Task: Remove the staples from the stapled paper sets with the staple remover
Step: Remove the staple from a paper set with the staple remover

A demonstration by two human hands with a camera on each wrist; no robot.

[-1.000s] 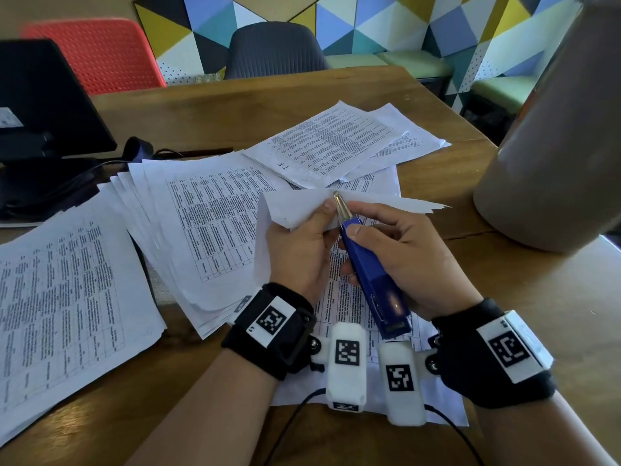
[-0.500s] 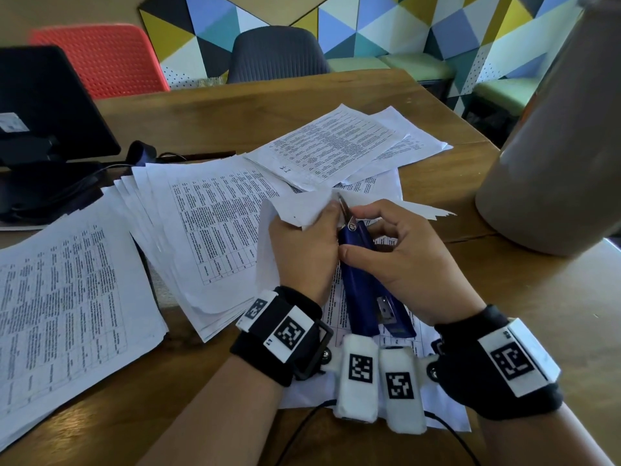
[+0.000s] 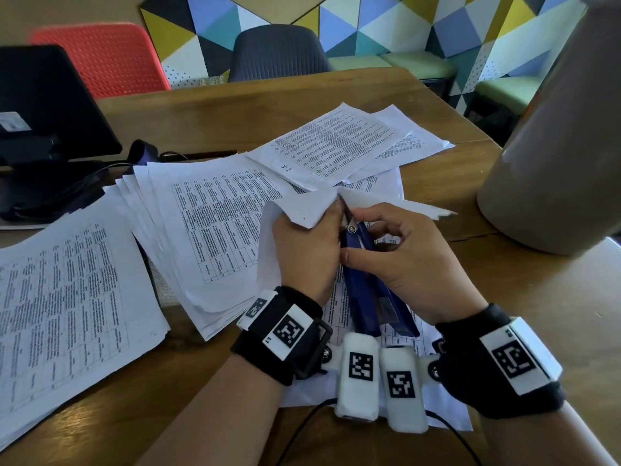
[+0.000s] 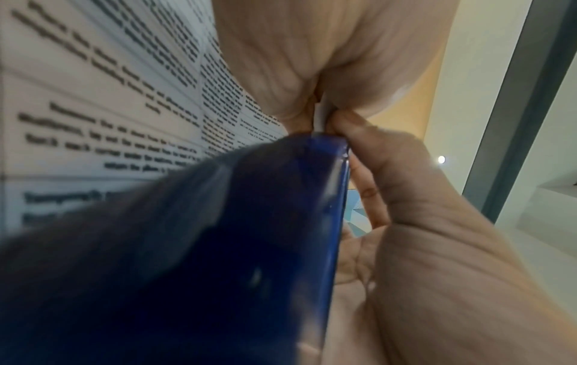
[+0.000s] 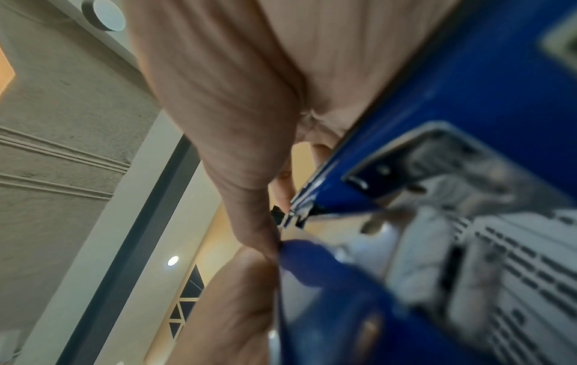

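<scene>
Both hands point(image 3: 353, 250) closer together on staple remover point(image 3: 366, 287).

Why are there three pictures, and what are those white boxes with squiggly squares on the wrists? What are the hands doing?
These are a person's two hands, no machine. The big picture comes from a camera on the person's head. The other two come from little cameras strapped to each wrist, so they look very close up and blurry. The white boxes are those wrist cameras.

The left hand pinches the corner of a paper set. The right hand holds a blue staple remover with its metal tip at that corner. Whether a staple is there is too small to see.

On the wooden table lie more printed pages.
</scene>
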